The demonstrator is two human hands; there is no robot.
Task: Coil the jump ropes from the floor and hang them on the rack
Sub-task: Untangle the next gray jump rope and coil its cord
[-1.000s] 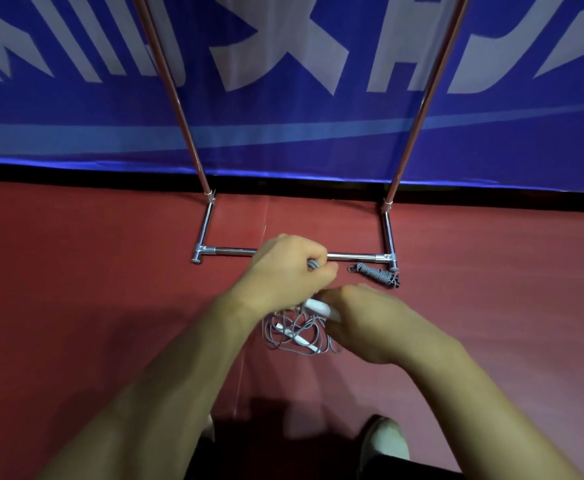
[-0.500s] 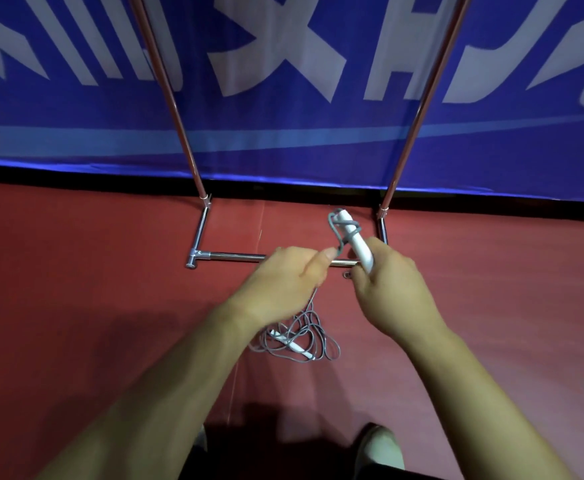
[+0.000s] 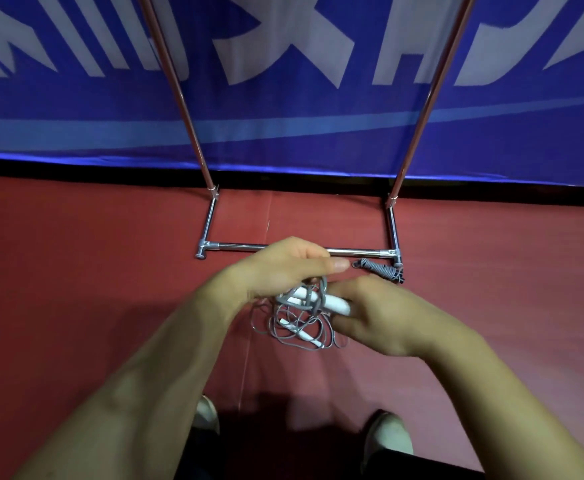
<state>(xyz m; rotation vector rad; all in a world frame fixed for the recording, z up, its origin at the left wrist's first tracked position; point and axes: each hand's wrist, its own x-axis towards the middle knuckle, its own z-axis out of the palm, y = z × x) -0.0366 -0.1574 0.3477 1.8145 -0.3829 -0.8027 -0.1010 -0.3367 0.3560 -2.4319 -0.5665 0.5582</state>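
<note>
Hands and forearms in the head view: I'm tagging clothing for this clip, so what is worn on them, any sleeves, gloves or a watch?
Both are bare. The left hand and right hand wear no gloves, and no ring shows on the visible fingers. The left forearm and right forearm carry no sleeve, watch or band as far as the frame edge. No markings show.

**Lettering in the head view.** A blue banner (image 3: 283, 109) hangs along the wall. Large white strokes (image 3: 283, 46) run across its upper part. They belong to oversized characters cut off by the top edge of the frame (only their lower portions show), so no character or word can be read with certainty. The two uprights of the rack (image 3: 235, 245) cross the lettering.
</note>
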